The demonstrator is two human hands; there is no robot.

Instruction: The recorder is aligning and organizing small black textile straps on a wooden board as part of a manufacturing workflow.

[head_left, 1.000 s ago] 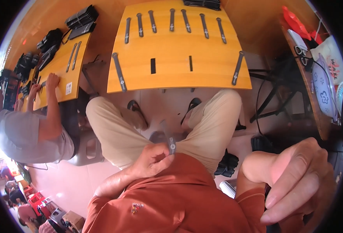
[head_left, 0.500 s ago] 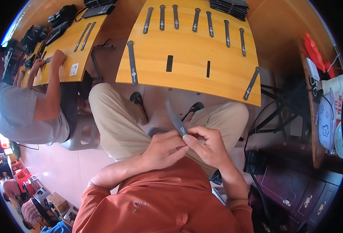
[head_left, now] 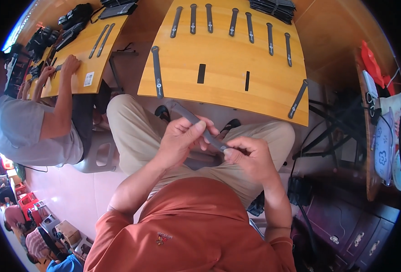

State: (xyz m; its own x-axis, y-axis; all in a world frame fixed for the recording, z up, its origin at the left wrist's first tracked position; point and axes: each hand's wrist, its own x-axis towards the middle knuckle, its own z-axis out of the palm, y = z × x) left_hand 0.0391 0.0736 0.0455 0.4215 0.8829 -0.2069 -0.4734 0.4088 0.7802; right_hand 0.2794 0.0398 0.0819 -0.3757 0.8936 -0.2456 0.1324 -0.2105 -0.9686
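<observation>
Along the bottom centre of the frame I have the wearer's rust-red shirt [head_left: 200, 235], with beige trousers [head_left: 132, 140] spread above it; across the upper centre I see a yellow wooden table [head_left: 227, 59], slightly tilted in my fisheye view; at the left sits a co-worker [head_left: 37, 131] in a grey top, hands over a second table [head_left: 83, 50] of the same yellow, too small for me to tell what those fingers hold; a dark cabinet [head_left: 327, 217] fills the lower right; at the top edge, right of centre, I make out a black stack [head_left: 273, 10]; mid-frame, below the table's near edge, the wearer's two hands share one grey strap [head_left: 214, 141]; the left hand [head_left: 177, 140] is clamped about its middle, thumb pressed on top and fingers curled beneath; the right hand [head_left: 255, 158], farther right and a little lower, pinches its lower end between thumb and forefinger; the strap slants from upper left to lower right, its upper end jutting free past the left hand; nine similar straps [head_left: 233, 21] lie apart on the table, seven in a row towards its top, one at the left side and one at the lower right; between those last two I find two dark bars [head_left: 201, 73], and I cannot tell whether they are slots or flat pieces.
</observation>
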